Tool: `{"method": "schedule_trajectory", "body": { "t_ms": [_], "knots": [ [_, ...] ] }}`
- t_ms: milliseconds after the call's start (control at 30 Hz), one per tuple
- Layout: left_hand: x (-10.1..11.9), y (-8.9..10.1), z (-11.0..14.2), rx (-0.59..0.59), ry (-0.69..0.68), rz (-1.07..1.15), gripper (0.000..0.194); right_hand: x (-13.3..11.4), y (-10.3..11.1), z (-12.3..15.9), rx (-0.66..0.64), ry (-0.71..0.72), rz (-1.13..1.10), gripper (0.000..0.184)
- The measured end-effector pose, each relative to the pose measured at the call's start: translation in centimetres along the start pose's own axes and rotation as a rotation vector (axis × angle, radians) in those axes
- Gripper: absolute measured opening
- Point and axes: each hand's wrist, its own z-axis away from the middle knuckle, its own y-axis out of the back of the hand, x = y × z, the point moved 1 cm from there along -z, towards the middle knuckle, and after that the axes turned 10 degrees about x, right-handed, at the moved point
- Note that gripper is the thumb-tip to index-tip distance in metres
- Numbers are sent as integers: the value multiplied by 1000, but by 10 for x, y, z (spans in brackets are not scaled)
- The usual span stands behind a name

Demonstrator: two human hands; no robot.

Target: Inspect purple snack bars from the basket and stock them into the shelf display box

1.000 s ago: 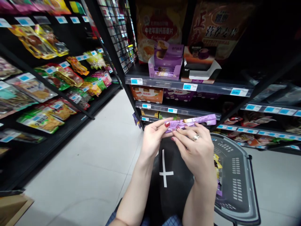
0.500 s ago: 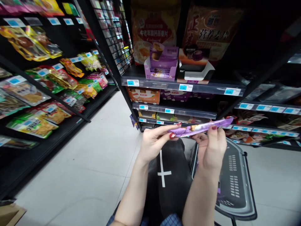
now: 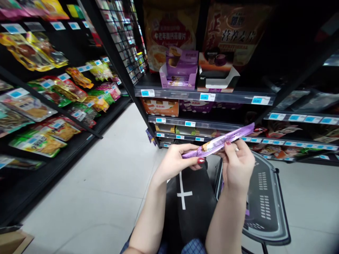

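A long, thin purple sachet (image 3: 219, 141) is stretched between my two hands, its right end tilted upward. My left hand (image 3: 182, 158) pinches the lower left end between thumb and fingers. Around the middle and right part, my right hand (image 3: 237, 157) grips it, thumb on the near face and a ring on one finger. In front of me, an open purple display box (image 3: 178, 72) on the shelf holds several similar sachets. Beside it stands a dark box with a white cut-out front (image 3: 218, 76).
Big cereal bags (image 3: 172, 31) stand behind the boxes. Drink packs (image 3: 161, 107) fill the shelf below. A grey shopping basket (image 3: 265, 197) rests on the floor at my right. Snack racks (image 3: 39, 137) line the left side, and a cardboard box (image 3: 16, 241) sits at the lower left corner.
The sachet has tilted more steeply, its right end rising and its left end dropping. My left thumb has shifted right along it. The view has moved slightly.
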Motion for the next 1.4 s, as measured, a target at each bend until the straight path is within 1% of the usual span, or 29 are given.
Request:
{"method": "schedule_trajectory", "body": {
  "t_ms": [33,100,167,233,267,333,400,467,533,567,633,767,833,867,933,967,1033,1100,1133,1233,1300,1400],
  "knots": [
    [0,0,0,-27,44,-39,31,2,1,-1,14,0,17,14],
    [-2,-1,0,-82,94,-93,24,6,3,-3,81,19,29,13],
    [-4,-2,-1,-131,107,-139,18,9,5,-5,177,63,43,12],
    [-8,-2,-2,-185,117,-203,15,12,6,-7,251,124,108,12],
    [-10,-3,-3,-217,131,-240,14,14,7,-8,270,152,157,12],
    [-14,-5,-3,-290,163,-314,13,17,7,-9,267,185,243,12],
    [-16,-10,-4,-341,123,-405,11,19,6,-8,254,196,274,12],
    [-16,-17,-4,-317,13,-480,10,19,5,-8,228,181,282,12],
    [-16,-24,-5,-267,-63,-486,11,18,4,-6,194,143,286,12],
    [-17,-26,-6,-253,-59,-458,12,17,4,-6,177,119,279,12],
    [-20,-29,-6,-274,9,-377,13,16,5,-6,169,94,244,15],
    [-28,-25,-8,-358,184,-227,14,15,9,-9,220,156,214,19],
    [-29,-23,-10,-372,221,-202,13,14,10,-10,207,152,227,18],
    [-29,-23,-10,-369,212,-213,12,14,10,-9,195,141,234,17],
    [-28,-25,-11,-339,137,-254,10,12,8,-6,183,129,239,15],
    [-28,-27,-11,-298,85,-259,10,12,6,-5,182,124,235,15],
    [-26,-32,-10,-176,-5,-228,12,11,3,-2,184,111,217,15],
    [-26,-37,-9,-86,-25,-162,15,12,1,-1,183,104,206,15],
    [-26,-39,-9,-75,-9,-124,16,13,1,-1,183,103,200,15],
    [-26,-42,-8,-124,71,-20,19,13,3,-3,177,86,183,12],
    [-26,-41,-8,-149,100,32,19,10,6,-3,161,81,200,14],
    [-25,-39,-8,-177,123,39,17,5,9,-3,146,129,274,19]
  ]
}}
